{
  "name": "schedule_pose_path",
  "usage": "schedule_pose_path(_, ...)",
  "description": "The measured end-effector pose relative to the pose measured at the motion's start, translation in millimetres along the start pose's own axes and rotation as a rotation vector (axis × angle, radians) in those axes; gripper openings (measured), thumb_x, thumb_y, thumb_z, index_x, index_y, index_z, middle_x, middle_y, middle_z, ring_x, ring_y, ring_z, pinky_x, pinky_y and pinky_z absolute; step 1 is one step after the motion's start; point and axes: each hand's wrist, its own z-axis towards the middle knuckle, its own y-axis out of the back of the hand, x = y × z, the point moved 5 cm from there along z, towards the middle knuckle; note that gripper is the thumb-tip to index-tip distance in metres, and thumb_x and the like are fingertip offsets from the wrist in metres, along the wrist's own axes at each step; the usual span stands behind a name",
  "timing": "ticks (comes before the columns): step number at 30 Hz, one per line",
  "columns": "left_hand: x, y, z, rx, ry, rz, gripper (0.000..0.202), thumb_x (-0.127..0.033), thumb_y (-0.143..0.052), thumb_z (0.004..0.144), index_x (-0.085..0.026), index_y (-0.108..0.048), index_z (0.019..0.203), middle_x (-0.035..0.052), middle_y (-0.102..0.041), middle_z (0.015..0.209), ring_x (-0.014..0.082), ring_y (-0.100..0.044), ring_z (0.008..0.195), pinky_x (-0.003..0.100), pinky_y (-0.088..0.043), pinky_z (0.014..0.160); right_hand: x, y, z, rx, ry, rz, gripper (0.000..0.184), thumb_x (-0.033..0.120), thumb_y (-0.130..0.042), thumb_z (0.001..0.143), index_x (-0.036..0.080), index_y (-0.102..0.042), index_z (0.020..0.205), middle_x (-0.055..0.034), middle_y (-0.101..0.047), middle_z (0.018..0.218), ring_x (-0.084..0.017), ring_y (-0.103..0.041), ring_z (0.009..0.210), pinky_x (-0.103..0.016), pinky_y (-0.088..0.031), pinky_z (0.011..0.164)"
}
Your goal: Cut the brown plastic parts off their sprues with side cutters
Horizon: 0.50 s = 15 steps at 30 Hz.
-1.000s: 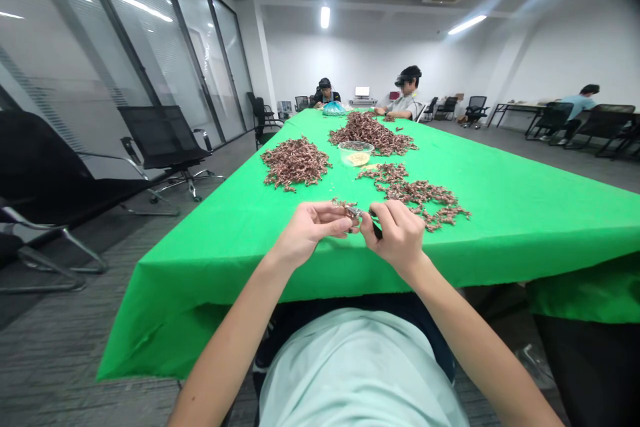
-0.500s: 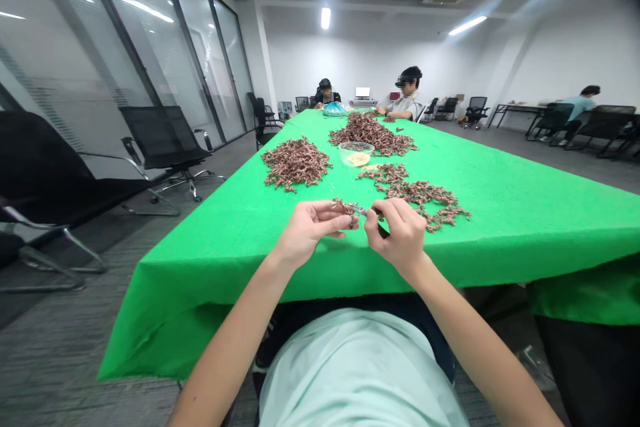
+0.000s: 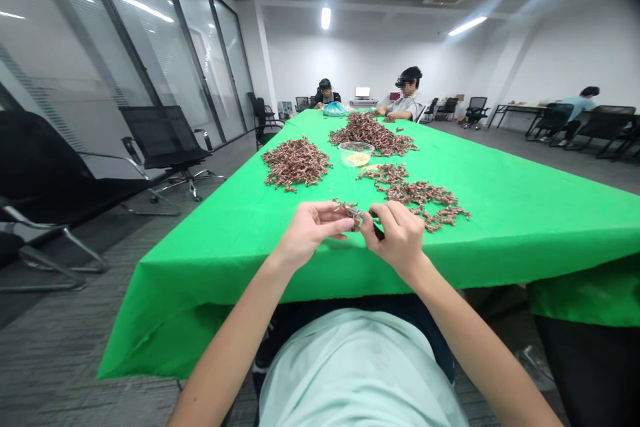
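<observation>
My left hand (image 3: pixel 313 230) is closed, its fingers and thumb pinching a small brown, knobbly dried piece (image 3: pixel 344 204) above the near edge of the table. In my right hand (image 3: pixel 397 230) is a pair of pliers (image 3: pixel 355 212) with dark handles, the fingers wrapped round them. The metal jaws point left and meet the brown piece at my left fingertips; whether they grip it is too small to tell. Beyond my hands, a looser spread of like pieces (image 3: pixel 425 195) lies to the right, and a dense heap (image 3: pixel 296 163) to the left.
A clear plastic tub (image 3: pixel 357 152) with pale bits in it stands before a bigger brown heap (image 3: pixel 370 133). A green cloth (image 3: pixel 500 193) covers the table. Two people sit farther up, near a blue bag (image 3: pixel 334 109). Office chairs (image 3: pixel 163 140) stand on the left.
My right hand and the pliers have shifted slightly left, bringing the jaws further in at my left fingertips. My left hand stays nearly where it was.
</observation>
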Motion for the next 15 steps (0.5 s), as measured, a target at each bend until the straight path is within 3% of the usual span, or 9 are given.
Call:
schedule_pose_path(5,0.2,-0.6,0.2,-0.007,0.003,0.009,0.036,-0.031,-0.081,0.075,-0.013,-0.074,0.105,0.0132,-0.076,0.103,0.0252,-0.073,0.090,0.024,-0.057,0.063,-1.3,-1.0,-1.7,0.014,-0.021,0.015,0.018,0.031,-0.055,0.096,0.019,-0.060,0.083,-0.0042,-0.060,0.069,-0.019,-0.055,0.062,-0.030,-0.036,0.057)
schedule_pose_path(10,-3.8,0.2,-0.4,-0.037,-0.027,0.008,0.031,-0.032,-0.081,0.075,-0.013,-0.074,0.099,0.0122,-0.077,0.094,0.0245,-0.074,0.084,0.025,-0.056,0.062,-7.7,3.6,1.7,-0.015,-0.130,0.193,0.015,0.025,-0.052,0.095,0.019,-0.061,0.084,-0.0048,-0.062,0.072,-0.018,-0.057,0.065,-0.030,-0.039,0.060)
schedule_pose_path(15,-35.1,18.0,8.6,-0.167,-0.123,0.194,0.034,-0.036,-0.082,0.072,-0.013,-0.075,0.097,0.0108,-0.077,0.091,0.0227,-0.073,0.079,0.029,-0.058,0.068,-20.4,10.7,5.2,-0.083,-0.340,0.376,0.022,0.024,-0.050,0.096,0.018,-0.060,0.077,0.0010,-0.052,0.062,-0.012,-0.044,0.051,-0.028,-0.033,0.053)
